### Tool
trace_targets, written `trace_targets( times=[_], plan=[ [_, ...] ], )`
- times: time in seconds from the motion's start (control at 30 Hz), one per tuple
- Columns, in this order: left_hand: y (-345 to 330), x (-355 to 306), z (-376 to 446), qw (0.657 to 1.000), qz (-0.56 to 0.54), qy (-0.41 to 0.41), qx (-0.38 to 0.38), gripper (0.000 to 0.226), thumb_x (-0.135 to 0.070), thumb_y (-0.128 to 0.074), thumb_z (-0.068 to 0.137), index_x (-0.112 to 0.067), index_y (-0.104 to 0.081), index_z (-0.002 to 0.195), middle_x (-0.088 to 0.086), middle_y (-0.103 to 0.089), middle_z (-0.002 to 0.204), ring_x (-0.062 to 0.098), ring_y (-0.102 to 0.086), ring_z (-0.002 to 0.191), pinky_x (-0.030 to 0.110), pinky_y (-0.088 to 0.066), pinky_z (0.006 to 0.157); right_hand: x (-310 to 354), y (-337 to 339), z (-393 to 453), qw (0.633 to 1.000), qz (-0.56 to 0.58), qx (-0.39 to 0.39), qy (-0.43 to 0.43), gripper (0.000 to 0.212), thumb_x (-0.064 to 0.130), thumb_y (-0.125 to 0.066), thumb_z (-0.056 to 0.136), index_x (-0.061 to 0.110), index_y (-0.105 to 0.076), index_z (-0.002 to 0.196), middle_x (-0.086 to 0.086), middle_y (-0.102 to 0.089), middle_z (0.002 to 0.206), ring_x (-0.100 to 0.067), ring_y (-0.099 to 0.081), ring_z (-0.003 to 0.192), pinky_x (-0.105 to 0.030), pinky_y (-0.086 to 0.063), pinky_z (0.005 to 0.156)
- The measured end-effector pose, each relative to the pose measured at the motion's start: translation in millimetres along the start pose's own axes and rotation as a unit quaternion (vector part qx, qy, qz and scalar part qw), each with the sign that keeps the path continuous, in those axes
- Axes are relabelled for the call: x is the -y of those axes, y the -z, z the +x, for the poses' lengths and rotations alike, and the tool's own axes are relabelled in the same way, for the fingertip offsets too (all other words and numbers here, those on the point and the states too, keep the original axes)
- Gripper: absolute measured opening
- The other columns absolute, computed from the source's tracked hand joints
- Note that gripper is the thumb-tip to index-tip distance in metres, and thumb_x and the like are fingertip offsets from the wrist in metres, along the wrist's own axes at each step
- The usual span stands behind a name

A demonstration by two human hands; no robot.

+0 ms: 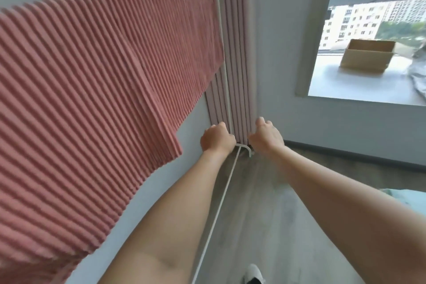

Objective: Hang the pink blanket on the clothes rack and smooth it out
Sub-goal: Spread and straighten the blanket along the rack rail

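The pink ribbed blanket (pixel 96 90) hangs spread over the white clothes rack, filling the left of the view; its lower edge slants and one lower corner hangs at the centre left. The rack's white upright pole (pixel 223 53) runs down along the blanket's right edge to a foot (pixel 247 149), and a bottom rail (pixel 216 214) comes toward me. My left hand (pixel 217 137) is stretched out low in front of the pole's base, fingers curled into a fist with nothing visible in it. My right hand (pixel 266 135) hovers just right of the foot, fingers loosely bent, holding nothing. Neither hand touches the blanket.
A pale pink pleated curtain (pixel 237 53) hangs in the corner behind the rack. A grey wall lies behind the blanket. At right is a window sill (pixel 345 85) with a cardboard box (pixel 367 56). The floor is grey wood. A white shoe (pixel 253 274) shows at the bottom.
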State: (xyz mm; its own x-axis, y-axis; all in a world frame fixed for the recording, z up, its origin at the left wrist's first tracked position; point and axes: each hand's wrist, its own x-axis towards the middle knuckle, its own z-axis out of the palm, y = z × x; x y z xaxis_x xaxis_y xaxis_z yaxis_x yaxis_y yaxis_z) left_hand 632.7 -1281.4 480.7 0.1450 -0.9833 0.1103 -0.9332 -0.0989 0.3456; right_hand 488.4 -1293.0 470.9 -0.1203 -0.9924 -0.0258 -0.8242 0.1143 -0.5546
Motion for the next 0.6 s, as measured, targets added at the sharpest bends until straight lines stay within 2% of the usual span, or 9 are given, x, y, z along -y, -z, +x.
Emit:
trace_targets(
  times=[0.13,0.37,0.47,0.6],
  plan=[
    [-3,-13,87,1.000,-0.015,0.018,-0.019,0.018,-0.026,-0.057,0.091,-0.011,-0.062,0.101,0.009,-0.066,0.100,0.030,-0.061,0.091,0.034,-0.044,0.067,30,7,90,0.999,-0.004,0.004,0.035,0.035,0.029,-0.051,0.094,0.012,-0.045,0.123,-0.015,-0.052,0.125,-0.037,-0.056,0.110,-0.039,-0.044,0.079],
    [25,-30,218,0.995,-0.020,0.057,-0.080,0.020,-0.029,-0.060,0.092,-0.011,-0.064,0.100,0.010,-0.070,0.096,0.032,-0.066,0.092,0.033,-0.040,0.067,87,8,241,0.993,-0.004,0.026,0.112,0.042,0.032,-0.052,0.095,0.011,-0.044,0.131,-0.014,-0.053,0.128,-0.034,-0.058,0.106,-0.034,-0.042,0.072],
    [36,-23,264,0.989,-0.007,0.093,-0.119,0.018,-0.029,-0.061,0.088,-0.013,-0.065,0.096,0.010,-0.071,0.095,0.033,-0.067,0.093,0.035,-0.045,0.068,120,-2,295,0.984,0.007,0.047,0.172,0.043,0.032,-0.051,0.095,0.012,-0.045,0.133,-0.015,-0.055,0.128,-0.035,-0.059,0.108,-0.035,-0.044,0.073],
    [52,-4,306,0.966,0.011,0.166,-0.199,0.018,-0.027,-0.058,0.082,-0.013,-0.064,0.092,0.010,-0.073,0.096,0.035,-0.067,0.097,0.039,-0.052,0.079,166,-11,349,0.957,0.020,0.075,0.281,0.041,0.031,-0.049,0.096,0.011,-0.046,0.130,-0.017,-0.059,0.123,-0.038,-0.060,0.108,-0.037,-0.042,0.075]
  ],
)
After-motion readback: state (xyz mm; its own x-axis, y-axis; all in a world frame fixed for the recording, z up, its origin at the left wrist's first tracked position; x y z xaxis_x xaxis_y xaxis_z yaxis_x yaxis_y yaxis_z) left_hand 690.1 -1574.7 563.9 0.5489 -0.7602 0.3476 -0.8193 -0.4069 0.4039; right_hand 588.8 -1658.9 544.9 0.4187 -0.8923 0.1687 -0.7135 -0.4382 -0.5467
